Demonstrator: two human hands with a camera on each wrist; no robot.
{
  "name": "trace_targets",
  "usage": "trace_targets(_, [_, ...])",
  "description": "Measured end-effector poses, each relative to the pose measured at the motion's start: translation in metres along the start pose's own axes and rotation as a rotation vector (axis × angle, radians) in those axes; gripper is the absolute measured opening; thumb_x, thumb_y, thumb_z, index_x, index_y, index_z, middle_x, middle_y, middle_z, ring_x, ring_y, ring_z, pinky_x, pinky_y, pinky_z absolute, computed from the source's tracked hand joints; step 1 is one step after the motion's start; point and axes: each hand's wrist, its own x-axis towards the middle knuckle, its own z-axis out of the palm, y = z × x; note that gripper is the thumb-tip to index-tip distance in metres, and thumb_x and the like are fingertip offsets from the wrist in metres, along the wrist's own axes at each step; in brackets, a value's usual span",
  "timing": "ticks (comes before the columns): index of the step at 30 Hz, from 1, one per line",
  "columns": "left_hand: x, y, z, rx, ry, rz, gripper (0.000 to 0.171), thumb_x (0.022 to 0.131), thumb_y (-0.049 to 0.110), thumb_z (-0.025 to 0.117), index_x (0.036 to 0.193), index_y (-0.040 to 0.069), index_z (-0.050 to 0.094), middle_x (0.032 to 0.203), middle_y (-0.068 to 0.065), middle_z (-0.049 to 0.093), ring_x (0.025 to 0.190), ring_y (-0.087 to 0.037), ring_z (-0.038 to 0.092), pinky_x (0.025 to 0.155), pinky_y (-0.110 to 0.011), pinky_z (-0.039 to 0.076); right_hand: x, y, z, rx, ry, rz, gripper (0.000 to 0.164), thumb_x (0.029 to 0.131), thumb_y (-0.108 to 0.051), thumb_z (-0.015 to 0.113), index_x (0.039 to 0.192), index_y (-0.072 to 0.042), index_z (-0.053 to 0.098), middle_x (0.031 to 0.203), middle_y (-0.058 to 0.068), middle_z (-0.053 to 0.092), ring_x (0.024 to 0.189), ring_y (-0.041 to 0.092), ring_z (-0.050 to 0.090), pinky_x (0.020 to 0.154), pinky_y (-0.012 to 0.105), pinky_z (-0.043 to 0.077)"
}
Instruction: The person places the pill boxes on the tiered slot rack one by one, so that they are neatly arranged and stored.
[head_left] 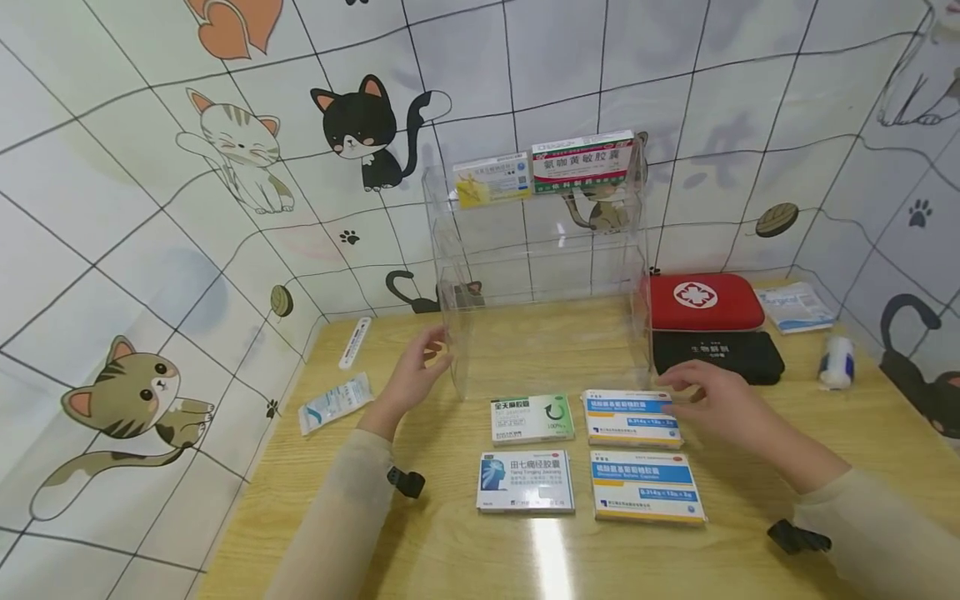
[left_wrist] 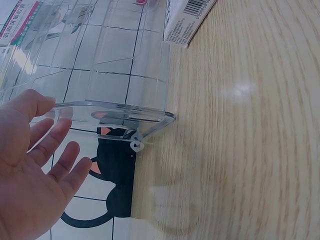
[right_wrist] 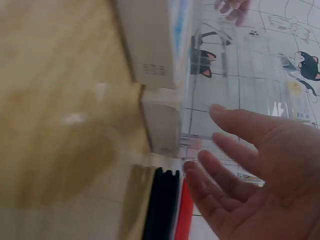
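My left hand (head_left: 415, 372) is at the left side panel of a clear acrylic shelf rack (head_left: 459, 367). Its thumb tip meets the panel's edge in the left wrist view, and the other fingers (left_wrist: 70, 170) spread loosely outside it. Beside the upper blue-and-white medicine box (head_left: 628, 419), my right hand (head_left: 712, 404) hovers with parted, relaxed fingers (right_wrist: 215, 175) and nothing between them. A matching box (head_left: 647, 487) lies below that one. To their left lie a green-and-white medicine box (head_left: 531, 419) and a white box with a blue head picture (head_left: 523, 482).
A yellow-and-white box (head_left: 492, 181) and a red-and-green box (head_left: 582, 167) sit atop the rack. On the right are a red first-aid case (head_left: 705, 304), a black pouch (head_left: 718, 354), a white packet (head_left: 797, 308) and a small bottle (head_left: 836, 364). A tube-like packet (head_left: 335, 403) and white strip (head_left: 355, 342) lie left.
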Motion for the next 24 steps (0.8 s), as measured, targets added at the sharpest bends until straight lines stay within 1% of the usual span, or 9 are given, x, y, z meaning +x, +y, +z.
trace_targets(3, [0.000, 0.000, -0.001, 0.011, 0.002, -0.013, 0.049, 0.101, 0.004, 0.062, 0.148, 0.003, 0.047, 0.138, -0.023, 0.056, 0.124, -0.041, 0.052, 0.115, -0.062, 0.041, -0.006, 0.008, 0.006, 0.002, -0.065, 0.029, 0.055, 0.084, -0.030, 0.086, 0.131, -0.008, 0.068, 0.125, 0.015, 0.068, 0.105, 0.028, 0.065, 0.082, 0.042, 0.061])
trace_targets(7, [0.001, 0.000, -0.001, 0.019, 0.000, -0.025, 0.049, 0.102, 0.003, 0.061, 0.149, 0.002, 0.046, 0.140, -0.024, 0.054, 0.125, -0.040, 0.051, 0.115, -0.061, 0.041, -0.008, 0.015, 0.008, 0.000, -0.102, 0.012, 0.069, 0.083, -0.038, 0.087, 0.138, -0.006, 0.063, 0.121, 0.012, 0.069, 0.101, 0.023, 0.064, 0.079, 0.033, 0.059])
trace_targets(10, [0.002, 0.001, 0.000, 0.025, 0.000, -0.025, 0.051, 0.102, 0.004, 0.061, 0.150, 0.002, 0.045, 0.140, -0.024, 0.054, 0.126, -0.040, 0.051, 0.115, -0.062, 0.041, -0.007, 0.019, 0.007, 0.025, -0.126, 0.006, 0.074, 0.083, -0.041, 0.086, 0.140, -0.002, 0.060, 0.119, 0.012, 0.069, 0.100, 0.023, 0.064, 0.077, 0.031, 0.059])
trace_targets(13, [0.003, 0.002, 0.000, 0.022, -0.003, -0.026, 0.052, 0.102, 0.005, 0.061, 0.150, 0.002, 0.044, 0.139, -0.021, 0.055, 0.126, -0.041, 0.051, 0.114, -0.063, 0.041, -0.005, 0.023, 0.007, 0.045, -0.146, 0.031, 0.076, 0.082, -0.044, 0.087, 0.139, -0.001, 0.060, 0.118, 0.012, 0.070, 0.101, 0.023, 0.065, 0.077, 0.030, 0.059])
trace_targets(16, [0.003, 0.001, 0.001, 0.009, -0.009, -0.030, 0.052, 0.102, 0.005, 0.062, 0.150, 0.001, 0.045, 0.138, -0.021, 0.055, 0.126, -0.043, 0.050, 0.113, -0.065, 0.040, -0.003, 0.025, 0.008, 0.065, -0.151, 0.063, 0.076, 0.079, -0.045, 0.088, 0.135, -0.003, 0.059, 0.118, 0.011, 0.070, 0.103, 0.023, 0.066, 0.079, 0.030, 0.060])
trace_targets(19, [0.002, 0.000, 0.000, 0.012, -0.007, -0.041, 0.051, 0.102, 0.006, 0.062, 0.150, 0.002, 0.045, 0.139, -0.021, 0.055, 0.127, -0.043, 0.050, 0.113, -0.065, 0.040, -0.003, 0.023, 0.008, 0.105, -0.134, 0.069, 0.071, 0.078, -0.041, 0.090, 0.131, -0.006, 0.057, 0.120, 0.013, 0.069, 0.104, 0.025, 0.067, 0.081, 0.034, 0.063])
trace_targets(22, [0.001, 0.000, 0.000, 0.015, -0.003, -0.048, 0.051, 0.102, 0.008, 0.062, 0.150, 0.003, 0.045, 0.139, -0.020, 0.055, 0.127, -0.041, 0.051, 0.113, -0.063, 0.041, -0.005, 0.019, 0.006, 0.150, -0.083, 0.080, 0.058, 0.081, -0.031, 0.089, 0.126, -0.010, 0.059, 0.121, 0.014, 0.068, 0.105, 0.029, 0.070, 0.081, 0.035, 0.064])
trace_targets(24, [0.001, 0.000, 0.000, 0.013, -0.003, -0.043, 0.051, 0.102, 0.008, 0.062, 0.150, 0.003, 0.045, 0.139, -0.021, 0.055, 0.127, -0.041, 0.051, 0.113, -0.063, 0.041, -0.006, 0.016, 0.003, 0.166, -0.034, 0.090, 0.045, 0.085, -0.028, 0.086, 0.121, -0.014, 0.063, 0.120, 0.013, 0.070, 0.104, 0.029, 0.071, 0.080, 0.029, 0.063])
